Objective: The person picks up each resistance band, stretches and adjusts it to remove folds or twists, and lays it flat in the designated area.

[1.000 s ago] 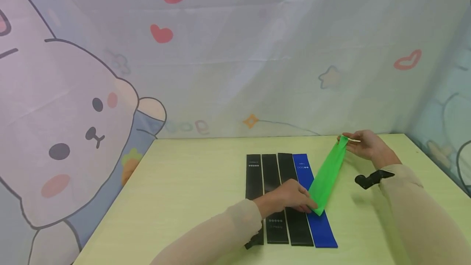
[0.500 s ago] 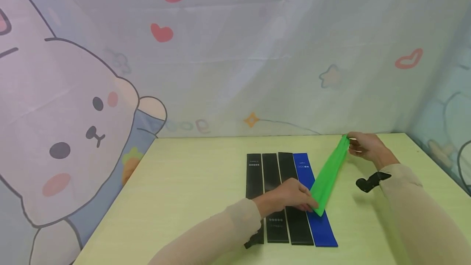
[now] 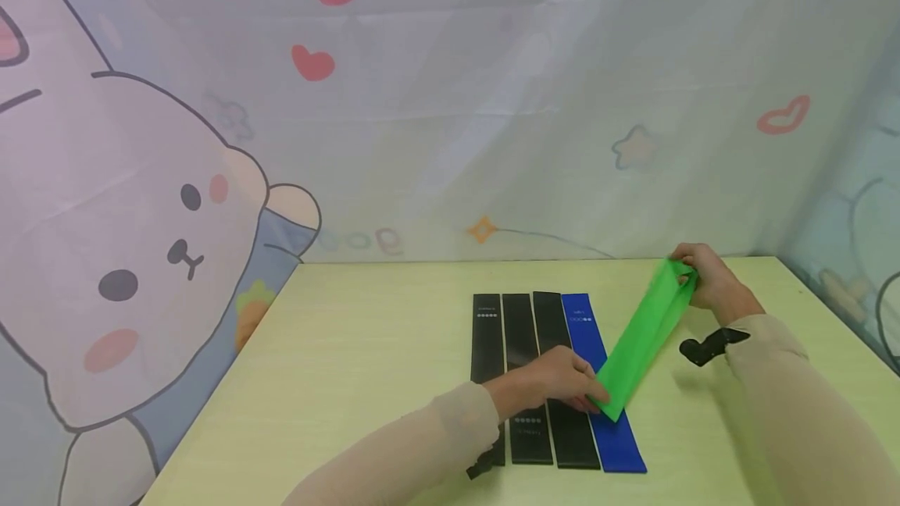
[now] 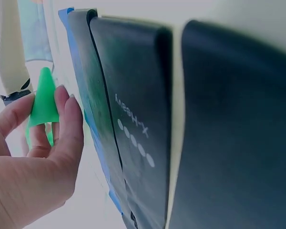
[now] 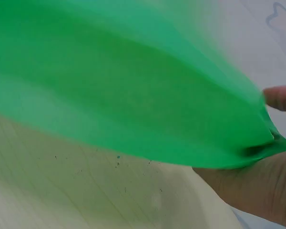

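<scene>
A green resistance loop band (image 3: 645, 340) stretches slantwise between my two hands. My left hand (image 3: 561, 378) pinches its near end just above the blue band (image 3: 620, 445); in the left wrist view, thumb and fingers of that hand (image 4: 47, 167) lie on either side of the green band (image 4: 44, 102). At the far end, my right hand (image 3: 712, 278) holds the band raised off the table, and the loop gapes a little there. The right wrist view is mostly filled by the green band (image 5: 133, 95), with part of the right hand (image 5: 257, 188) at its end.
Left of the blue band lie three flat black bands side by side: a left one (image 3: 487, 342), a middle one (image 3: 531, 445) and a right one (image 3: 576, 443). They rest on a pale yellow table (image 3: 351, 350). A printed cloth (image 3: 450, 115) hangs behind the table.
My right hand has shifted slightly right with the far end of the green band. The band looks wider and its far end more spread. My left hand has hardly moved.
</scene>
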`<state>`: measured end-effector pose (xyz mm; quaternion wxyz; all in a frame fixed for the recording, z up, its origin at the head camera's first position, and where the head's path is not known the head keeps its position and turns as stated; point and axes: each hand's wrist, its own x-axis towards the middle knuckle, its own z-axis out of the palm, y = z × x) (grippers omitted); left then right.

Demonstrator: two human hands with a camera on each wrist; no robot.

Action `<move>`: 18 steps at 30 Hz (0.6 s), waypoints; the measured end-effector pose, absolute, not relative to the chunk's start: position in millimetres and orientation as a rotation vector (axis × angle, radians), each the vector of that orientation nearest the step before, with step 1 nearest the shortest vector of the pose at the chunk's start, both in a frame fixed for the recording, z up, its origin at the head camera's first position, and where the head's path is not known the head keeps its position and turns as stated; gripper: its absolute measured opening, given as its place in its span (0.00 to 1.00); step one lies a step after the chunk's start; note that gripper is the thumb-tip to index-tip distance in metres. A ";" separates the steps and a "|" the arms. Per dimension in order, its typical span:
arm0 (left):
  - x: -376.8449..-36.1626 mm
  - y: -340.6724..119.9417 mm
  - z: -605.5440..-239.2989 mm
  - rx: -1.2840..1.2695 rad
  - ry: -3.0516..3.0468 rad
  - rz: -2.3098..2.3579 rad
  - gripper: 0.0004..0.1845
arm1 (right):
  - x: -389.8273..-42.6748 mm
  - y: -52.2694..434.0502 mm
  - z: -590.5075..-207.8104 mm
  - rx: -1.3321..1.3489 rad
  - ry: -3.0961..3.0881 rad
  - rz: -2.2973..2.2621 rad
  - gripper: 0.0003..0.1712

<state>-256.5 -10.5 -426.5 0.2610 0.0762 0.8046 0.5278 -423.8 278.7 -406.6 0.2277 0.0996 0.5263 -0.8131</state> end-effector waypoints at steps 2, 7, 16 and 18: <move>-255.9 -11.3 -426.5 0.197 2.169 1.413 0.07 | -423.4 280.0 -406.5 0.283 1.403 -2.259 0.15; -254.5 -12.6 -426.6 0.201 2.155 1.398 0.08 | -423.4 284.2 -409.8 0.253 1.238 -2.329 0.18; -255.2 -14.9 -426.6 0.213 2.122 1.456 0.09 | -432.8 280.0 -420.3 -0.131 1.354 -2.225 0.37; -255.8 -15.0 -428.1 0.213 2.115 1.475 0.09 | -433.7 277.2 -419.3 -0.132 1.492 -2.179 0.40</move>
